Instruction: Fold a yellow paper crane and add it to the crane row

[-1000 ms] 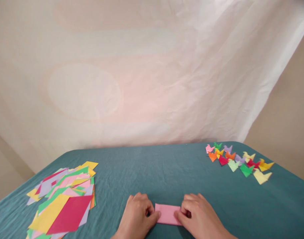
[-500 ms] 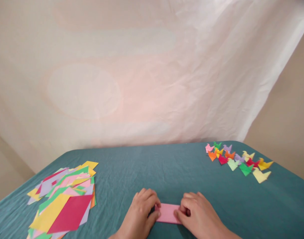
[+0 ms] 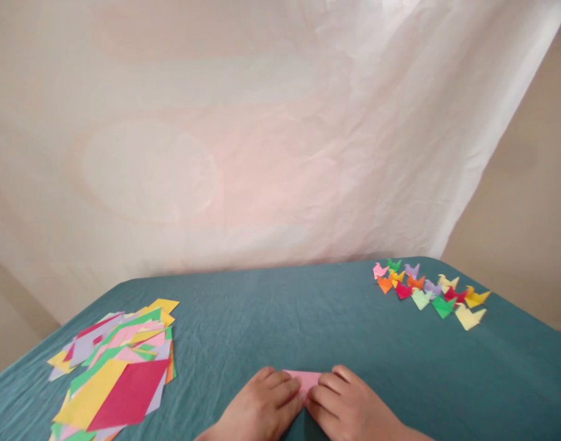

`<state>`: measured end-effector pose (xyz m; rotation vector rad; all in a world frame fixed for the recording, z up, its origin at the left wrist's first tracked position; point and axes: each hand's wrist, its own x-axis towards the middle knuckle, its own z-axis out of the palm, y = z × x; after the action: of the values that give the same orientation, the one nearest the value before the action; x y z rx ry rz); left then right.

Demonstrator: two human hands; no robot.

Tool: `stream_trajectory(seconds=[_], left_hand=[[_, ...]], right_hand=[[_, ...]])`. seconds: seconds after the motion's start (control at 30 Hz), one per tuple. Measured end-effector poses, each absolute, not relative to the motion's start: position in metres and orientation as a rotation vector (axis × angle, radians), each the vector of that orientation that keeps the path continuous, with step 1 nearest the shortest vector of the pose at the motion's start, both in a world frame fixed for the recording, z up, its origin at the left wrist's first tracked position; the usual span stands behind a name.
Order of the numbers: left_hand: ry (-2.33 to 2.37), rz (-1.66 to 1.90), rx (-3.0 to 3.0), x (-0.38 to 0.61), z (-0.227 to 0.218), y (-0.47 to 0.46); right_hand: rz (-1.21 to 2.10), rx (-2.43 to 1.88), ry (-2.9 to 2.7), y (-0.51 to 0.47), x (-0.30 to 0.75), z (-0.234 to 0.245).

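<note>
A folded pink paper [image 3: 304, 378] lies on the teal tablecloth [image 3: 280, 318] near the front edge, mostly covered by my hands. My left hand [image 3: 262, 407] presses on its left part, fingers curled and pointing right. My right hand [image 3: 345, 407] presses on its right part, fingers bent toward the left. The fingertips of both hands meet over the middle of the paper. Only a small pink strip shows behind the fingers.
A loose pile of coloured paper squares [image 3: 115, 367] lies at the left, red and yellow sheets on top. Several small folded paper figures [image 3: 427, 293] in mixed colours sit at the back right. A pale cloth backdrop [image 3: 244, 135] hangs behind the table.
Both hands have slid inward over the pink paper until their fingertips meet, hiding most of it. The view has shifted slightly down and to the right.
</note>
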<state>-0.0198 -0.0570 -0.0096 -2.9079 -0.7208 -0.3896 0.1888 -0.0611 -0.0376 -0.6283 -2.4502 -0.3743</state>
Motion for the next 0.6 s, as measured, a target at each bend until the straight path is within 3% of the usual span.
stream_trajectory(seconds=[0.13, 0.6], left_hand=[[-0.686, -0.268, -2.815, -0.026, -0.011, -0.060], [-0.880, -0.147, -2.877, -0.066, -0.016, -0.067]], right_hand=[[-0.412, -0.665, -2.501, -0.064, 0.192, -0.033], [-0.066, -0.923, -2.715, -0.067, 0.213, -0.009]])
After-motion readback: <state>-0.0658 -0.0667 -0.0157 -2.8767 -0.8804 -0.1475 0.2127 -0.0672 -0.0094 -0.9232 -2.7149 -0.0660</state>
